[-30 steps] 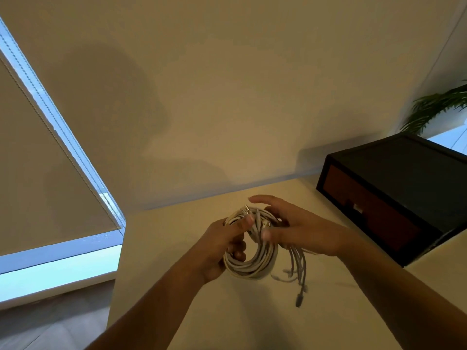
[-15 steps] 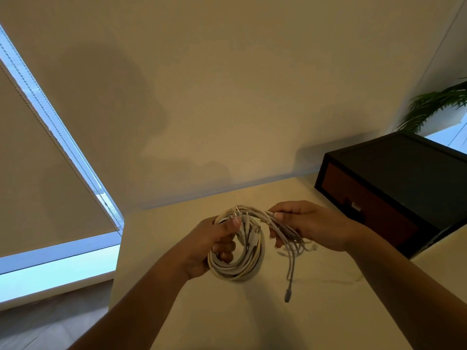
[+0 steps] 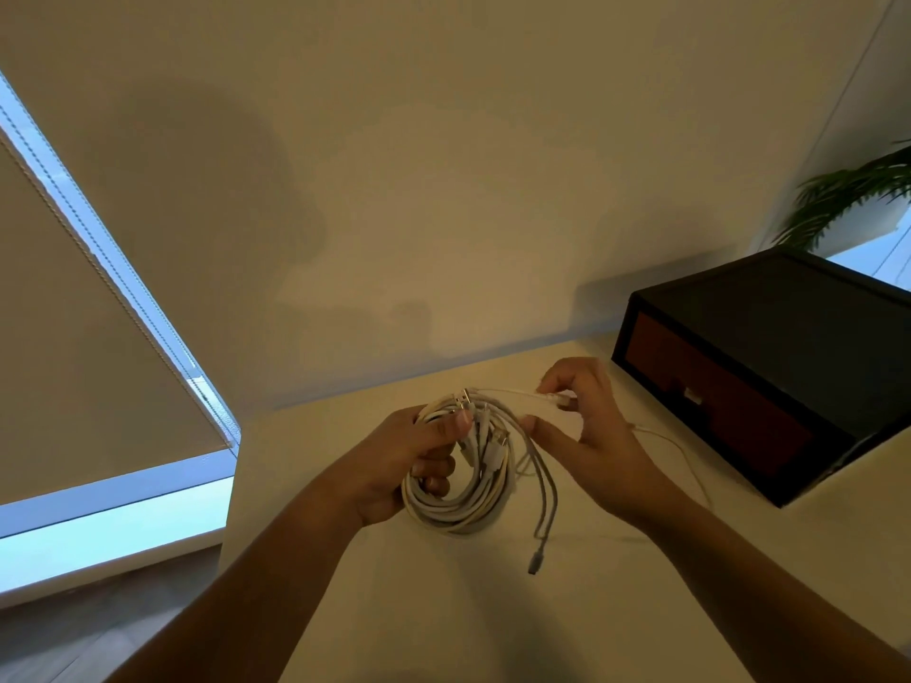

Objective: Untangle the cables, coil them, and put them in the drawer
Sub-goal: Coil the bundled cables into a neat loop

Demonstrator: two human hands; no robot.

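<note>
White cables (image 3: 458, 510) sit coiled, gripped by my left hand (image 3: 409, 460); my right hand (image 3: 591, 436) pinches one plug end (image 3: 554, 400) and is nearer the closed drawer (image 3: 739, 426) at two o'clock.

cables (image 3: 463, 490) left of drawer (image 3: 715, 401) (shut)

Two hands: left hand (image 3: 414, 456), right hand (image 3: 586, 436). One cable coil (image 3: 463, 505), its strands too tangled to count. One drawer box (image 3: 769, 386), one table (image 3: 443, 608), one plant (image 3: 848, 194).
</note>
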